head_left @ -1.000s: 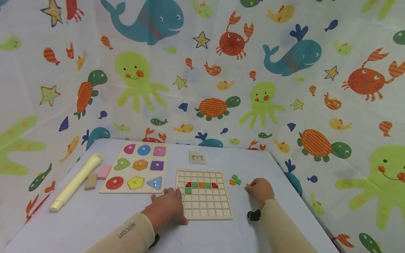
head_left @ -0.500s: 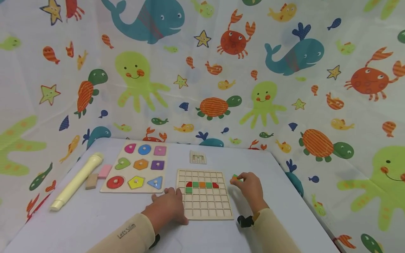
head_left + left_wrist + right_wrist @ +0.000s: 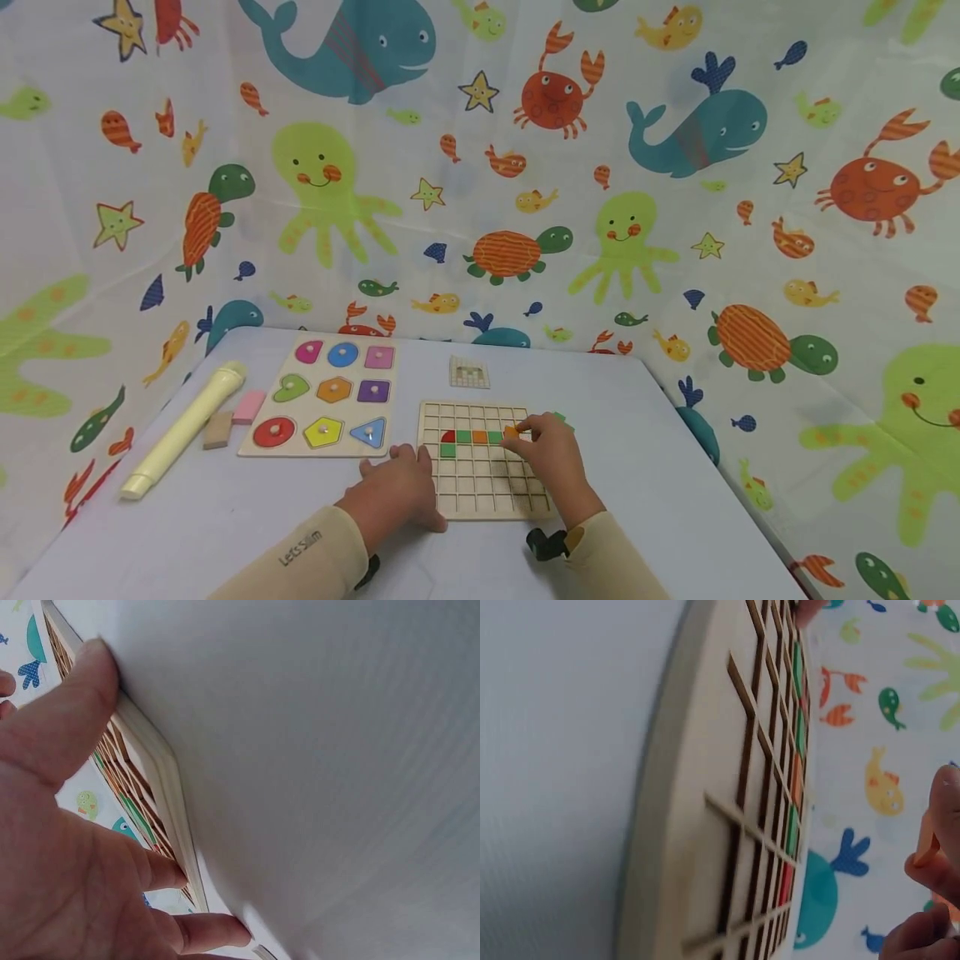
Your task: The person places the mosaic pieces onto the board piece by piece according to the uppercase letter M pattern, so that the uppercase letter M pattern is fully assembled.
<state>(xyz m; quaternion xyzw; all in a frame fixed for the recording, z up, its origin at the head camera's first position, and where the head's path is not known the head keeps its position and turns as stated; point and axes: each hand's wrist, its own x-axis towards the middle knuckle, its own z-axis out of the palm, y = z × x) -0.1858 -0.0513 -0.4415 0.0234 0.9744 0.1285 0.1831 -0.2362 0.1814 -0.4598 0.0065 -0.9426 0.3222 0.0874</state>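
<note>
A wooden grid board lies on the table. Set in its cells are a red rounded tile, an orange tile and several green tiles, one green tile a row nearer. My right hand is over the board's right side, pinching an orange square tile between thumb and finger; it covers the row's right end in the head view. My left hand rests spread at the board's left side, thumb touching the board's edge.
Loose green tiles lie right of the board, partly behind my right hand. A knobbed shape puzzle lies at the left, beside a pink block, a wooden block and a cream tube. A small patterned card lies behind the board.
My right hand has moved left from beside the loose tiles to over the board, carrying an orange tile. My left hand has stayed at the board's left edge.
</note>
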